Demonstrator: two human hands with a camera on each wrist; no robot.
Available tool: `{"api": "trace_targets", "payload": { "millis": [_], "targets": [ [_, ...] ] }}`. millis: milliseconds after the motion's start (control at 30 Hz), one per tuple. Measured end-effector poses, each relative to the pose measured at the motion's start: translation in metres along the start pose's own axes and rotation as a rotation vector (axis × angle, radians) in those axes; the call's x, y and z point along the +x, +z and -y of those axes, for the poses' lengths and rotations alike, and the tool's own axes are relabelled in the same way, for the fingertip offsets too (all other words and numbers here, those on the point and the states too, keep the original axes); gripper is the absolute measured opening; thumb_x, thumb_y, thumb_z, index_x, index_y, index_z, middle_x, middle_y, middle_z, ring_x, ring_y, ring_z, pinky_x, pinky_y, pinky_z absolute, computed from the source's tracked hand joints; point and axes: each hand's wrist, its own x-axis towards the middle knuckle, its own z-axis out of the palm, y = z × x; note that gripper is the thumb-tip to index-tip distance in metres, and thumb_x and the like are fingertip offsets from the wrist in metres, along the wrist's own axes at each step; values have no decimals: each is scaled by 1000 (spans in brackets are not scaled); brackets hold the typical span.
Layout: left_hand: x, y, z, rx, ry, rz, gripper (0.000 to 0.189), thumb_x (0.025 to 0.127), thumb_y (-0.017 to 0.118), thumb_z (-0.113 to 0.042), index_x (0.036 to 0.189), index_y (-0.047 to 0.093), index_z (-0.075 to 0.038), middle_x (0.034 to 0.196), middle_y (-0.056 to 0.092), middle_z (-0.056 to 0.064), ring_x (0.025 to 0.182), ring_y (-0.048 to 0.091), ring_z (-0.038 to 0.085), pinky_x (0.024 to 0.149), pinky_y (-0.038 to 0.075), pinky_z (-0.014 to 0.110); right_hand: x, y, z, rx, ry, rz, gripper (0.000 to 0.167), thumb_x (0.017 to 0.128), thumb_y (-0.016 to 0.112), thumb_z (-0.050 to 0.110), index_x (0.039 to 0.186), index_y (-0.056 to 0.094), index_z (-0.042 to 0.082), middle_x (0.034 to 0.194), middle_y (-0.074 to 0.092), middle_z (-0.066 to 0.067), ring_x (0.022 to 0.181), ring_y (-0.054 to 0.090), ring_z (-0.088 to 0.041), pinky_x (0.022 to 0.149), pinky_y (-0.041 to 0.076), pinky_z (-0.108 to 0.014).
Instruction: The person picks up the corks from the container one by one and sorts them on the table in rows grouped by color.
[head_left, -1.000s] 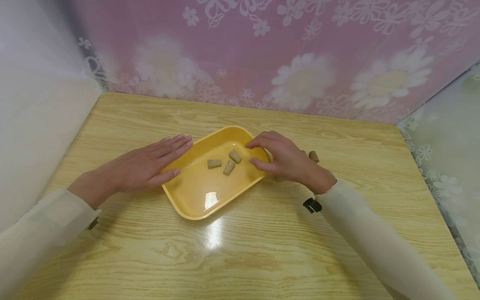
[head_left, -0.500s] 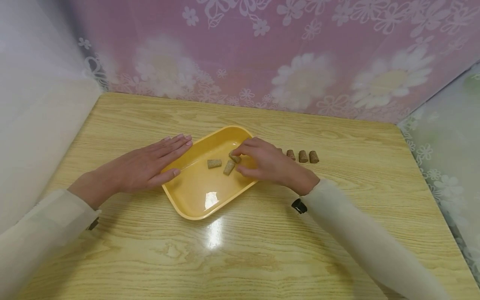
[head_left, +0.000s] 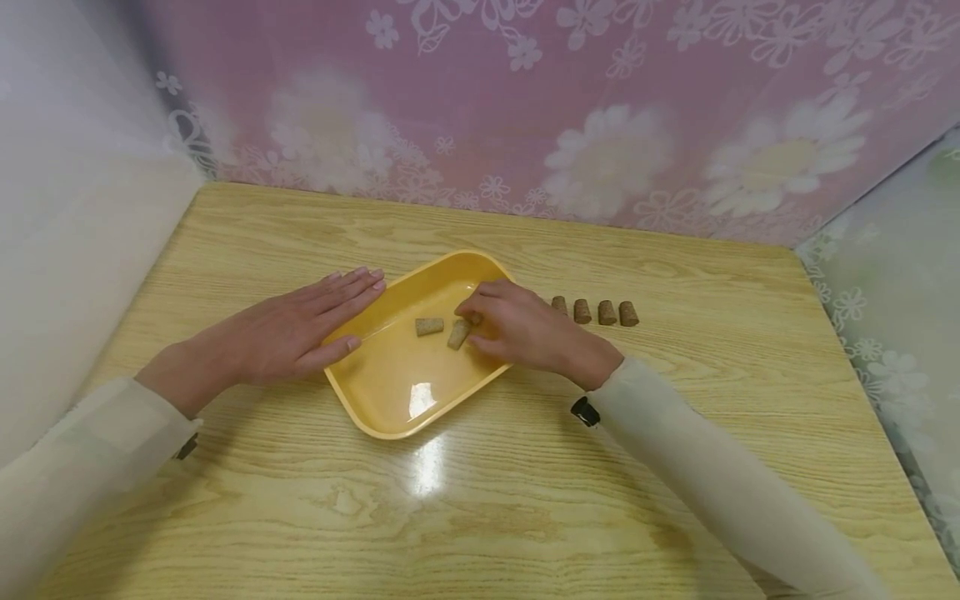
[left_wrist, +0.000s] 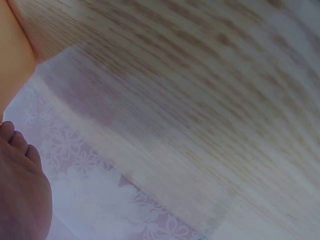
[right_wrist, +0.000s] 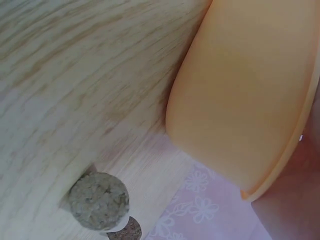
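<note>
A yellow tray [head_left: 386, 423] lies at a slant on the table, with two tapered corks [head_left: 429, 327] left uncovered inside it. My left hand [head_left: 288, 333] rests flat on the tray's left rim, fingers straight; in the left wrist view part of that hand [left_wrist: 22, 195] shows at the left edge. Reaching over the right end, my right hand [head_left: 517, 323] pinches another cork between thumb and fingers, mostly hidden by them. The right wrist view has the tray's outer wall [right_wrist: 240, 95] with the right hand [right_wrist: 295, 195] above its rim.
Several darker corks [head_left: 606, 312] stand in a row on the wooden table [head_left: 480, 508], right of the tray. One cork [right_wrist: 99, 201] appears close up in the right wrist view. A pink floral curtain [head_left: 487, 117] hangs behind the table's far edge.
My right hand has moved left, farther into the tray, and its fingers have closed on a cork there. The row of corks has come into view behind it. The left hand stays put.
</note>
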Motion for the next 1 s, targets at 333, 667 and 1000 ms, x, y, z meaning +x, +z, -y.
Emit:
{"api": "trace_targets", "payload": {
  "millis": [333,667,1000],
  "targets": [
    [0,0,0,-4,-12,12,74,118,43,-43,177,3,-22,186,5,-1,172,11,25,140,3,31,9,2,3,16,-3,19,29,101,74,9,130,77,3,122,74,-10,108,67,-25,97,59,-41],
    [1,0,-1,-7,-15,19,74,118,42,-43,177,4,-21,186,5,0,172,11,25,140,3,32,14,6,4,43,-37,18,10,104,74,15,109,82,12,105,73,-3,93,61,-18,87,54,-35],
    [0,1,1,-5,-19,17,73,118,41,-44,177,3,-24,186,4,-2,172,10,24,141,4,33,17,8,3,35,-20,63,16,104,77,33,98,76,19,95,68,2,89,58,-15,86,52,-33]
  ]
}}
